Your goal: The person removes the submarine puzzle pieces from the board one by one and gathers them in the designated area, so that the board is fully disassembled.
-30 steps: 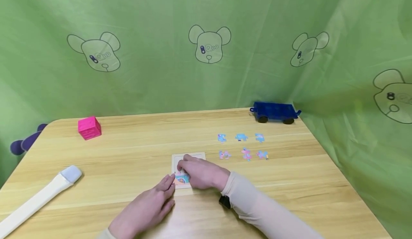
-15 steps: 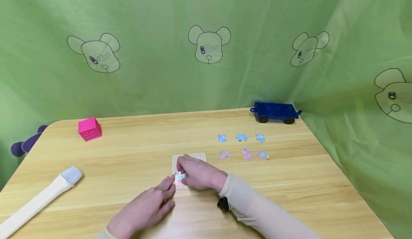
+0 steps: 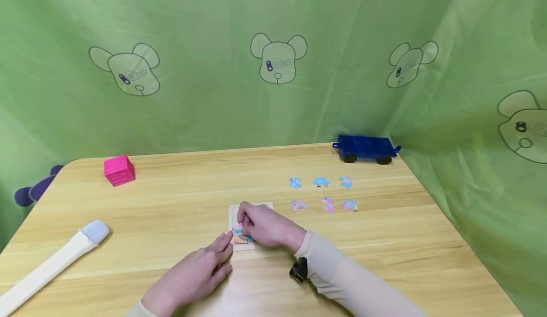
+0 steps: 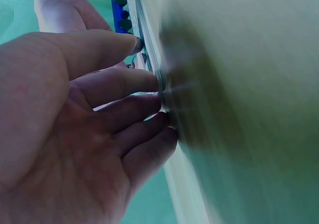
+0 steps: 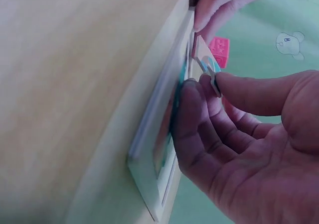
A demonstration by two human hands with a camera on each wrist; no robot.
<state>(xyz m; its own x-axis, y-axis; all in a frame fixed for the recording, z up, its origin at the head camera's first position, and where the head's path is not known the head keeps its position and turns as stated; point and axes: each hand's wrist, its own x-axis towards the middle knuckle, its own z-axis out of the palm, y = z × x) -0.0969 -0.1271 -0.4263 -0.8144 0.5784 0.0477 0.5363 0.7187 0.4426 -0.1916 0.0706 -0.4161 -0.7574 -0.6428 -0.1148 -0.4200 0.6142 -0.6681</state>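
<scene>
A pale square puzzle board (image 3: 231, 215) with a raised border lies at the middle of the table. My right hand (image 3: 269, 224) is over it, thumb and fingertips pinching a colourful puzzle piece (image 5: 207, 62). In the right wrist view this piece is tilted up from the board, near its left end. More blue and pink picture shows inside the board's border, partly hidden by the fingers. My left hand (image 3: 192, 272) lies at the board's left edge, its extended fingertips touching the lower left corner. In the left wrist view its fingers (image 4: 119, 87) reach down to the tabletop.
Several loose jigsaw pieces (image 3: 320, 182) lie in two rows right of the board. A blue toy wagon (image 3: 365, 148) stands at the back right, a pink cube (image 3: 119, 170) at the back left. A white strap-like bar (image 3: 51, 262) lies front left. Green curtain (image 3: 205, 94) surrounds the table.
The pinched piece has shifted and changed tilt: it flashed pale half a second ago and now shows orange and blue. The right fingers have lifted slightly; the left hand stays put.
</scene>
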